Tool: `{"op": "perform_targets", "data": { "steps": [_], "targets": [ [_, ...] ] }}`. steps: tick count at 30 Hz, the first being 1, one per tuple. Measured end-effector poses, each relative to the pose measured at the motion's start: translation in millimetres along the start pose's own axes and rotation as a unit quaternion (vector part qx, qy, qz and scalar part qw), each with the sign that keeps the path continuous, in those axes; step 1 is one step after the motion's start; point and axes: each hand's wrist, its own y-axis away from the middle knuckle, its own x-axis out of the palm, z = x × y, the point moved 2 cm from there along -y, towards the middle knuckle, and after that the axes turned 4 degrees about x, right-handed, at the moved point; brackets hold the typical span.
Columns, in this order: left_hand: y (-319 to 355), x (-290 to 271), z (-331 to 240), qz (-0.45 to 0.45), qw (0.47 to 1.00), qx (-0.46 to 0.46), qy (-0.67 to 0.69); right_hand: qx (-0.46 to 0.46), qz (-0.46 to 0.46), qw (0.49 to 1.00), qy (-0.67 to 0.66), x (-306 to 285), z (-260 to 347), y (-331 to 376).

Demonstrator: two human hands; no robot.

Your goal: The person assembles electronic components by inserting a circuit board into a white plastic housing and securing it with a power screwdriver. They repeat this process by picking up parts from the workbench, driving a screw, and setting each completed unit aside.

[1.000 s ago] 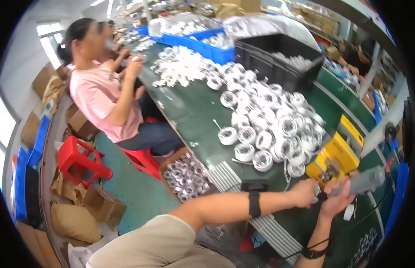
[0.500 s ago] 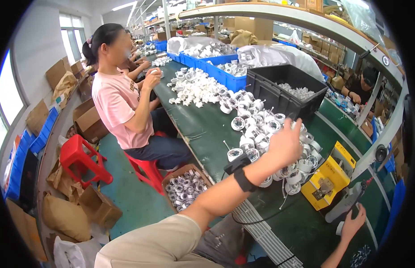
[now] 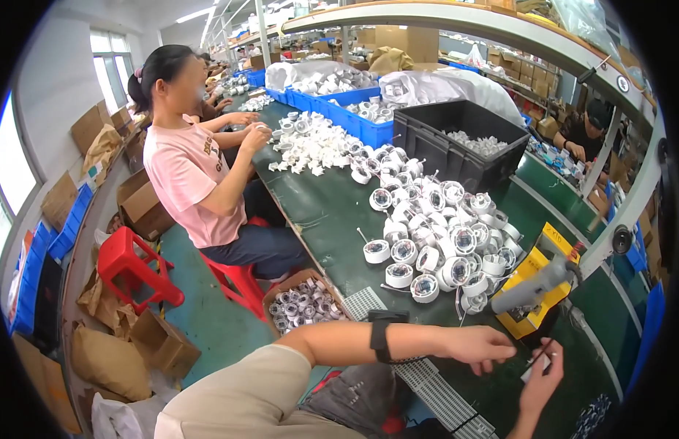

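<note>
My left hand [image 3: 477, 347] reaches across the near bench with its fingers loosely bent and apart, and nothing shows in it. Facing it at the right, my right hand [image 3: 542, 382] is closed on a small white part [image 3: 528, 374], mostly hidden by the fingers. A thin dark line crosses at its fingertips; I cannot tell what it is. Just beyond both hands, a grey cylindrical tool [image 3: 531, 285] leans over a yellow box-shaped device [image 3: 526, 322]. Left of these lies a heap of white round housings [image 3: 449, 241] with dark centres and wires.
A black crate [image 3: 456, 150] and a blue bin [image 3: 361, 124] stand behind the heap. White parts [image 3: 317, 143] spread along the green bench [image 3: 310, 212]. At the left sits a co-worker [image 3: 182, 161] in pink; a box of housings [image 3: 304, 300] stands below the bench edge.
My left hand has left the heap and come nearer and right, beside my right hand. My right hand has shifted left with the white part. The grey tool now lies across the yellow device.
</note>
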Motion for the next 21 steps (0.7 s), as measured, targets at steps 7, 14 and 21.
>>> {"op": "perform_targets", "data": {
  "steps": [7,14,21],
  "targets": [
    [-42,24,15,0.013,0.945,-0.012,0.326,-0.146,-0.024,0.989,0.029,40,16,11],
    [-42,-1,25,-0.076,0.966,0.003,0.248,0.046,0.034,0.985,-0.164,26,-16,5],
    [-27,-1,22,-0.073,0.95,0.032,0.302,0.154,0.033,0.966,-0.203,22,-1,8]
  ]
}}
